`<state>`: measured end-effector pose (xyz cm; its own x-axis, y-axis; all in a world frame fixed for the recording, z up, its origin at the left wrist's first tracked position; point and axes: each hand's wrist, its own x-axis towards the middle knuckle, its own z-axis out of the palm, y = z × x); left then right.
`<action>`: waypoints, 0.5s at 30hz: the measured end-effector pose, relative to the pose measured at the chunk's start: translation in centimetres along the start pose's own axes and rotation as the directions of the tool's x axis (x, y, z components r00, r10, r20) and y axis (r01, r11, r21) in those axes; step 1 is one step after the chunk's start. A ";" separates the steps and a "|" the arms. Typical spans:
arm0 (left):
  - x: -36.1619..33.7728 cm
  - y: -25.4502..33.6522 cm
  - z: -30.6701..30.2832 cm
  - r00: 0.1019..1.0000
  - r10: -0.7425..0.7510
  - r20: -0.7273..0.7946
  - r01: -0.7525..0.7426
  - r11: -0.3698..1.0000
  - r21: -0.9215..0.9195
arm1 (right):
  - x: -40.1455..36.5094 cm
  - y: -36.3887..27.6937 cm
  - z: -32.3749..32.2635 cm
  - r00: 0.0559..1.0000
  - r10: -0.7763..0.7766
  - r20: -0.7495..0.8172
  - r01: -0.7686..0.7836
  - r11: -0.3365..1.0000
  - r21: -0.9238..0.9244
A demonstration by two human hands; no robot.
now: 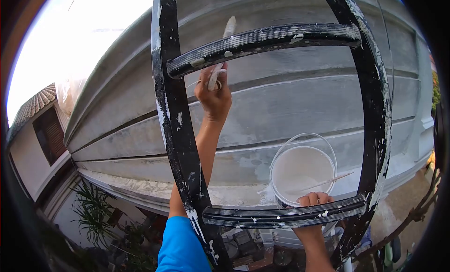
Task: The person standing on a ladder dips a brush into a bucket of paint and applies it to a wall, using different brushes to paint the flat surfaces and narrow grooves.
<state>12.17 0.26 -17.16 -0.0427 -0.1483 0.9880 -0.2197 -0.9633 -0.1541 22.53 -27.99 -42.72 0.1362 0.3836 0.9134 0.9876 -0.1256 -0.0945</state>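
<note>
Brush (229, 27) is clamped in fisted left hand (214, 96), bristles above it. Right hand (315, 200) is curled over lower rung (262, 216), bucket (304, 141) just above.

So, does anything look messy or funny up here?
Yes. The black ladder is flecked with white paint along its rails and rungs, and the brush in the left hand is caked white too. A stick lies slanted in the paint bucket by the right hand.

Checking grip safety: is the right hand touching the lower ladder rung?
Touching. The head view shows the right hand curled over the lower rung.
</note>
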 end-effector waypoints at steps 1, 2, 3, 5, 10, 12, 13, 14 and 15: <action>0.4 1.4 1.2 0.985 0.149 0.084 -0.158 0.981 0.108 | 0.0 0.0 0.1 1.000 -0.007 -0.013 0.007 1.000 -0.005; 0.8 2.7 2.1 0.942 0.281 0.181 -0.316 0.927 0.203 | 0.0 0.1 0.1 1.000 -0.012 -0.021 0.012 1.000 -0.004; 1.2 3.4 2.7 0.875 0.390 0.288 -0.466 0.840 0.279 | 0.0 0.1 0.0 0.999 -0.018 -0.026 0.018 1.000 -0.004; 2.5 3.4 2.6 0.850 0.384 0.361 -0.505 0.790 0.349 | -0.1 0.2 0.0 1.000 -0.012 -0.017 0.012 1.000 0.004; 8.0 -0.1 -0.8 0.851 0.407 0.332 -0.526 0.652 0.547 | -0.3 0.2 0.0 0.999 -0.006 0.032 0.006 1.000 -0.006; 9.0 -2.0 -2.3 0.865 0.443 0.235 -0.478 0.589 0.651 | -0.4 0.1 -0.2 0.999 0.006 0.053 -0.005 1.000 -0.015; 8.8 -2.2 -2.2 0.864 0.448 0.230 -0.478 0.585 0.655 | -0.3 0.1 -0.3 0.998 0.016 0.066 -0.015 1.000 -0.015; 8.7 -2.3 -2.1 0.862 0.453 0.227 -0.479 0.579 0.660 | -0.3 0.0 -0.4 0.997 0.025 0.076 -0.024 1.000 -0.012; 8.9 -2.0 -2.0 0.858 0.461 0.226 -0.482 0.569 0.667 | -0.4 0.0 -0.4 0.997 0.023 0.068 -0.022 1.000 -0.008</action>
<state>10.25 1.30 -8.03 0.0825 -0.6221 0.7786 0.5452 -0.6258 -0.5578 22.49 -28.46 -42.91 0.1636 0.4422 0.8819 0.9837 -0.1410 -0.1118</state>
